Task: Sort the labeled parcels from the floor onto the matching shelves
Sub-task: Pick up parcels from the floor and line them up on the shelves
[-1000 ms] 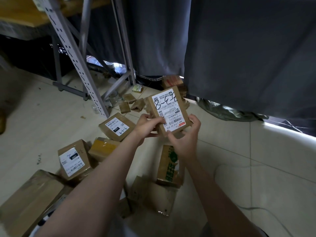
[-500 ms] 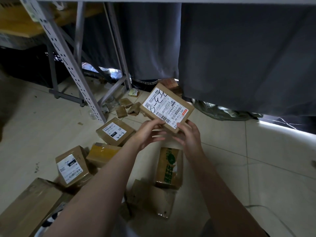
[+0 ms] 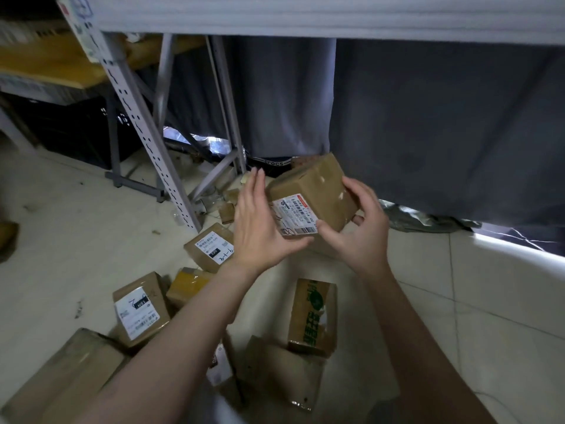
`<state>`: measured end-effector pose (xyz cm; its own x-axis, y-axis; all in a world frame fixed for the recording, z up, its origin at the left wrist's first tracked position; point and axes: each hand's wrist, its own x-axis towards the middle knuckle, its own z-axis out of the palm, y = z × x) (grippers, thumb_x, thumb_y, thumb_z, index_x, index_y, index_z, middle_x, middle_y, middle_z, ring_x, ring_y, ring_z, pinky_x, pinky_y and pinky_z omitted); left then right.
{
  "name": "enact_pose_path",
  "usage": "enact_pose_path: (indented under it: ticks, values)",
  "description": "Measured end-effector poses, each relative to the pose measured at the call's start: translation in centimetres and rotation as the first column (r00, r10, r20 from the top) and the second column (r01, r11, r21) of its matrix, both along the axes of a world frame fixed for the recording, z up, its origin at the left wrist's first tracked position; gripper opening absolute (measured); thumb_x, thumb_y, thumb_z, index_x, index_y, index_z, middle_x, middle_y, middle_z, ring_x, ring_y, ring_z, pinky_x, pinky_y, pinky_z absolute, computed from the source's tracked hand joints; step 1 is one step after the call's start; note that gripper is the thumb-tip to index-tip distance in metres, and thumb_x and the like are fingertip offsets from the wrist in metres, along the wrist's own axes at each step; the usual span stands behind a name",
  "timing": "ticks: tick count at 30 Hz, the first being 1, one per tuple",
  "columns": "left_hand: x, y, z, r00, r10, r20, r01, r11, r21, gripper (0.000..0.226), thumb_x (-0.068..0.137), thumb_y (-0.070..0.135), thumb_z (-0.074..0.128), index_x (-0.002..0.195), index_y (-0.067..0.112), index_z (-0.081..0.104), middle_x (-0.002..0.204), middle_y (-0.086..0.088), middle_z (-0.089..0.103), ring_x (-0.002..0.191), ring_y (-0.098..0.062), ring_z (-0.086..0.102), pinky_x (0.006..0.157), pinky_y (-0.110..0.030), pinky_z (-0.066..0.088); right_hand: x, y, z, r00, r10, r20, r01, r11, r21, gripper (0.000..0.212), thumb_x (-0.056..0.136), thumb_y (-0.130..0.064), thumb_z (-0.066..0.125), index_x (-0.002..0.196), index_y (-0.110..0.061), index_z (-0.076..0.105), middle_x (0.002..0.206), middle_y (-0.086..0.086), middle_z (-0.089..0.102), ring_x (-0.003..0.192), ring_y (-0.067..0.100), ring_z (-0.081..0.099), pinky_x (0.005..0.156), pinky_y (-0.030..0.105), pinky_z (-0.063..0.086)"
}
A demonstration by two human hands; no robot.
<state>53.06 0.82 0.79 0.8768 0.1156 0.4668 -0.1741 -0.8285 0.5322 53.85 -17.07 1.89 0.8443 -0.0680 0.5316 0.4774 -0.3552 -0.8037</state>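
Observation:
A brown cardboard parcel (image 3: 318, 192) with a white shipping label hangs tilted in the air in front of me. My right hand (image 3: 356, 228) grips its lower right corner, thumb on the label. My left hand (image 3: 260, 224) has straight fingers against the parcel's left side, with the thumb under it. On the floor lie several more parcels: one labeled box (image 3: 211, 246) beside my left wrist, another labeled box (image 3: 139, 310) to the lower left, a yellow-taped one (image 3: 186, 286) and a box with green print (image 3: 313, 316).
A grey perforated shelf upright (image 3: 146, 139) slants down at the left, with a wooden shelf board (image 3: 52, 62) behind it. A grey shelf beam (image 3: 305, 16) crosses the top. Dark curtains (image 3: 428, 123) hang behind. A large carton (image 3: 58, 381) lies at bottom left on the pale tile floor (image 3: 489, 301).
The parcel has been turned over so its label now faces down and toward me. My view has risen, and a shelf beam has come in at the top.

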Motion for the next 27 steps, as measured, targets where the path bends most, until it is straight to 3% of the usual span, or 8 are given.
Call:
enact_pose_path:
  ticks: [2,6,10,13,15,17,21,27]
  values:
    - [-0.6,0.3,1.4,0.998,-0.056,0.041,0.056,0.998,0.021,0.142,0.052,0.068,0.083,0.155,0.008,0.006,0.161,-0.009,0.016,0.149,-0.024,0.017,0.121,-0.041,0.018,-0.1,0.7,2.0,0.998,0.042,0.052,-0.039,0.998,-0.055,0.074,0.061,-0.033,0.077,0.13,-0.016,0.06,0.132,-0.009,0.057,0.122,0.01,0.055,0.094,0.046,0.052]
    - [-0.8,1.8,5.0,0.995,0.043,0.094,-0.036,0.996,-0.082,0.139,0.05,0.06,0.084,0.153,0.007,0.007,0.155,-0.012,0.027,0.144,-0.027,0.028,0.115,-0.048,0.031,0.3,2.7,8.1,0.984,0.126,0.125,-0.102,0.978,-0.181,0.07,0.063,-0.041,0.08,0.128,-0.021,0.064,0.131,-0.009,0.059,0.119,0.013,0.057,0.095,0.043,0.052]
    - [-0.3,3.0,9.6,0.983,0.105,0.153,-0.072,0.976,-0.206,0.141,0.048,0.066,0.078,0.153,0.008,0.005,0.154,-0.01,0.03,0.143,-0.024,0.032,0.111,-0.047,0.038,0.5,4.6,15.0,0.96,0.16,0.228,-0.063,0.922,-0.381,0.07,0.063,-0.056,0.074,0.127,-0.03,0.066,0.135,-0.012,0.059,0.119,0.01,0.055,0.1,0.034,0.046]
    - [0.1,3.6,13.7,0.958,0.139,0.253,-0.062,0.955,-0.29,0.139,0.049,0.07,0.08,0.153,0.013,0.007,0.154,-0.005,0.032,0.142,-0.02,0.035,0.109,-0.045,0.042,0.5,5.4,20.1,0.916,0.222,0.334,-0.058,0.897,-0.438,0.074,0.065,-0.054,0.074,0.132,-0.025,0.062,0.14,-0.005,0.056,0.126,0.012,0.053,0.103,0.033,0.045]
    - [0.5,3.6,16.8,0.932,0.163,0.324,-0.048,0.941,-0.336,0.134,0.052,0.067,0.082,0.152,0.014,0.011,0.152,-0.002,0.034,0.141,-0.017,0.035,0.109,-0.044,0.041,0.9,5.3,23.1,0.882,0.26,0.393,-0.083,0.907,-0.413,0.08,0.066,-0.048,0.078,0.137,-0.019,0.055,0.141,0.0,0.053,0.129,0.013,0.05,0.103,0.037,0.048]
    - [1.0,3.3,20.0,0.904,0.181,0.387,-0.03,0.93,-0.365,0.13,0.053,0.065,0.083,0.152,0.016,0.014,0.149,0.0,0.037,0.139,-0.016,0.037,0.108,-0.043,0.043,1.7,5.0,25.4,0.877,0.256,0.407,-0.1,0.925,-0.366,0.088,0.066,-0.042,0.084,0.141,-0.014,0.046,0.14,0.002,0.049,0.126,0.013,0.051,0.101,0.031,0.049]
    - [2.5,1.5,25.5,0.872,0.18,0.455,0.002,0.929,-0.371,0.127,0.053,0.061,0.081,0.151,0.013,0.016,0.15,-0.004,0.038,0.138,-0.021,0.038,0.106,-0.047,0.043,3.3,4.3,27.8,0.932,0.182,0.314,-0.108,0.965,-0.238,0.101,0.061,-0.042,0.085,0.144,-0.017,0.033,0.136,-0.003,0.052,0.119,0.009,0.055,0.098,0.033,0.051]
    - [4.7,-1.5,29.7,0.881,0.13,0.455,0.01,0.956,-0.293,0.127,0.059,0.057,0.077,0.153,0.005,0.009,0.155,-0.01,0.03,0.143,-0.028,0.03,0.112,-0.043,0.036,6.0,3.0,30.0,0.967,0.063,0.246,-0.039,0.994,-0.102,0.083,0.067,-0.042,0.076,0.138,-0.015,0.045,0.122,-0.008,0.063,0.11,0.007,0.06,0.099,0.035,0.05]
